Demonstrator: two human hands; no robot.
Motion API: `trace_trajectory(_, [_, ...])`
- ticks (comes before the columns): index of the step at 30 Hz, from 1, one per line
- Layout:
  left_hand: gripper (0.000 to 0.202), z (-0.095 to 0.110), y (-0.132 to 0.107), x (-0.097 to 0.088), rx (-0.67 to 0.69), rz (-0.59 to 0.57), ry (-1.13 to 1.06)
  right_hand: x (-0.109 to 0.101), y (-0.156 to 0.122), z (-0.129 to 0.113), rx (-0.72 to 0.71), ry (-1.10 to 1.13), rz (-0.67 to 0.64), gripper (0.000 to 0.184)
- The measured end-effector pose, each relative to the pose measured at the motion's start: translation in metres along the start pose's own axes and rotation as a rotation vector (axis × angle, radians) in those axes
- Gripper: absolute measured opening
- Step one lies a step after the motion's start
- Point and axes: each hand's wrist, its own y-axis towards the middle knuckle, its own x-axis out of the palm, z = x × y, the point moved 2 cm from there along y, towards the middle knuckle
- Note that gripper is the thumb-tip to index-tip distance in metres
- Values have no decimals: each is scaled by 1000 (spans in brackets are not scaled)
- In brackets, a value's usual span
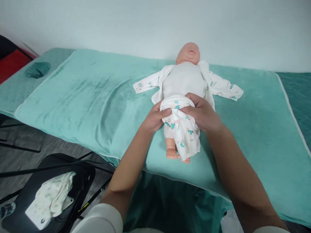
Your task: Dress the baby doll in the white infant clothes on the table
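A baby doll (188, 53) lies on its back on the green-covered bed, head toward the wall. White baby pants (186, 129) with a teal animal print cover its hips and most of its legs, and its feet (171, 153) show below the hems. My left hand (155, 117) pinches the waistband at the doll's left-of-picture hip, thumb on top. At the other side of the waistband my right hand (202, 111) is closed on the cloth, thumb pointing inward. A printed jacket (223, 87) lies spread open under the doll's white-clothed torso (183, 79).
Green sheet (116, 94) covers the long bed, which has a face hole (37, 70) at the left end. A black chair (80, 181) with crumpled printed cloth (52, 197) stands at lower left. The white wall (155, 29) runs behind.
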Motion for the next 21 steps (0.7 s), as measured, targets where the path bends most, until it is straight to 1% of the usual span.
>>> trace_trajectory(2, [53,0,0,2,28,41,-36,-2,-1,-5,37,-41,-134,30])
trace_trajectory(5, [53,0,-2,1,26,89,-37,-3,-3,-13,123,-189,-356,35])
trace_trajectory(6, [53,-1,-3,1,23,102,-28,-4,-4,-14,144,-222,-391,35])
trace_trajectory(7, [53,-1,-3,0,21,114,-18,-4,-5,-13,151,-224,-398,34])
trace_trajectory(9, [53,-2,-2,-1,16,126,-1,-3,-5,-10,131,-138,-352,35])
trace_trajectory(12, [51,-2,-1,1,15,99,4,-3,-4,-1,67,27,-220,40])
trace_trajectory(14, [49,-1,-3,5,14,76,5,-2,-4,3,45,58,-150,42])
trace_trajectory(17, [45,4,-14,14,11,99,12,-1,-3,4,29,6,-100,42])
trace_trajectory(21, [41,9,-45,32,27,178,13,-1,-4,-3,9,-208,-73,29])
